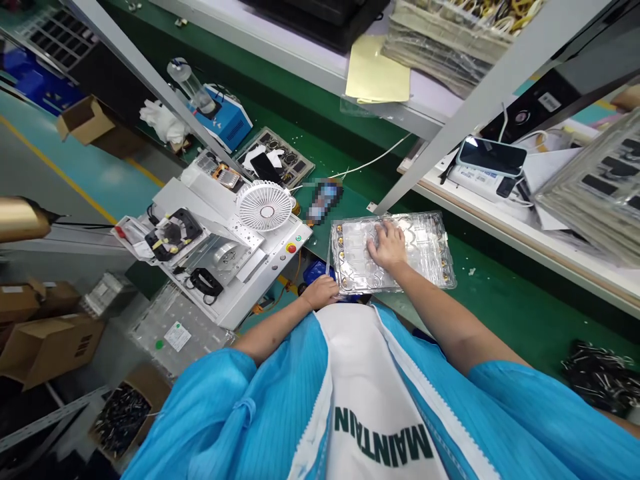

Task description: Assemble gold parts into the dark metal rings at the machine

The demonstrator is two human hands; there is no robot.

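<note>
Head view: we look down over our two hands.
Bench: a green workbench [500, 300] stretches ahead of both hands.
Machine: a white machine [250, 297] stands just left of our left hand, a white fan [265, 207] on top.
Tray: a clear plastic tray [427, 250] lies under our right hand, small gold pieces along its ends.
Right hand [387, 245]: pressed flat on the tray, fingers spread.
Left hand [320, 291]: against the tray's near left corner; we cannot tell whether it grips.

Single head-worn camera, facing forward and down over the chest [373, 393]; close on left hand [320, 291], right hand [387, 245] and green tabletop [500, 313] from its near edge.
</note>
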